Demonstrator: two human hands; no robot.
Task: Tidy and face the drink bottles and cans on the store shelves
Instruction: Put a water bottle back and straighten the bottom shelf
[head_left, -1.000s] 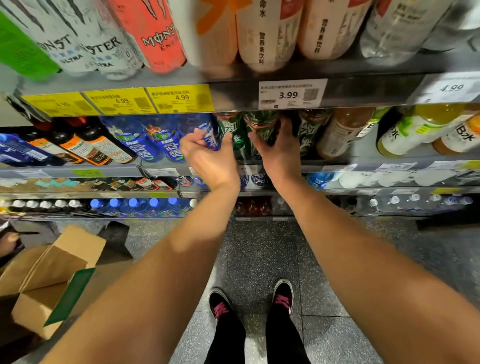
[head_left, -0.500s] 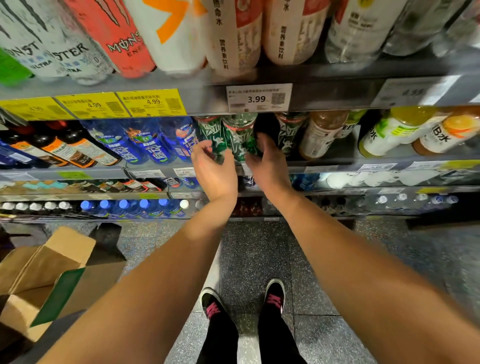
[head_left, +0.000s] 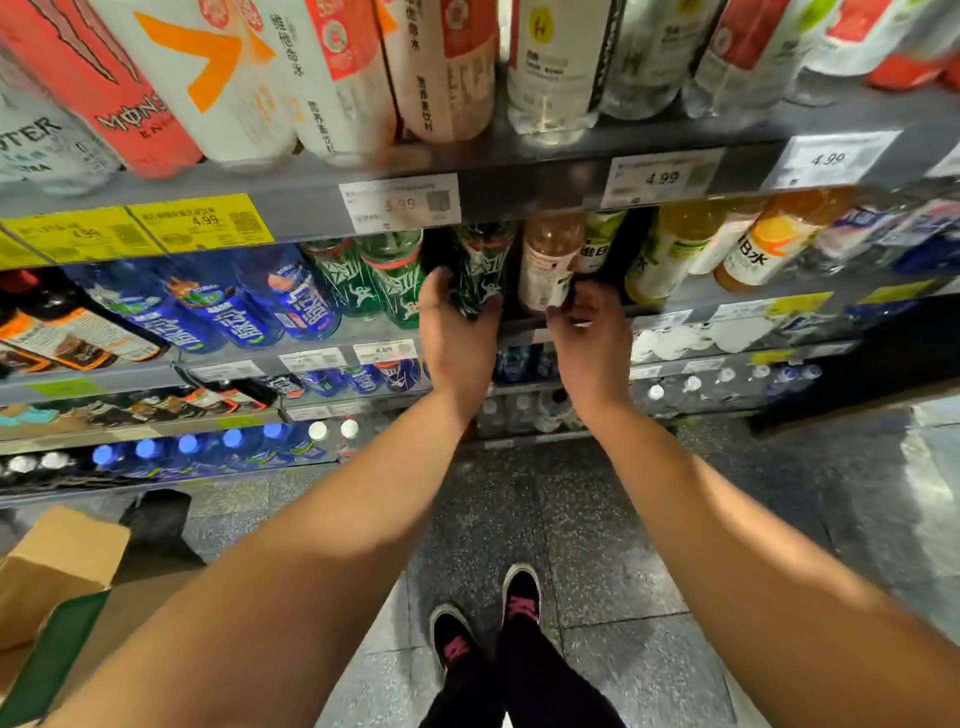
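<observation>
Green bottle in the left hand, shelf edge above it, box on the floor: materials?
Green bottle: likely clear plastic with a glossy printed sleeve; it glints.
Shelf edge: looks like grey painted metal, a dull sheen, with paper price tags.
Box: brown corrugated cardboard, matte, flaps open.

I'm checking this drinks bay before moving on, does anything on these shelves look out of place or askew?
Only one thing: a dark gap breaks the green bottle row, with one green bottle apart, gripped by the left hand. The right hand holds nothing. No spills or damage show.
</observation>
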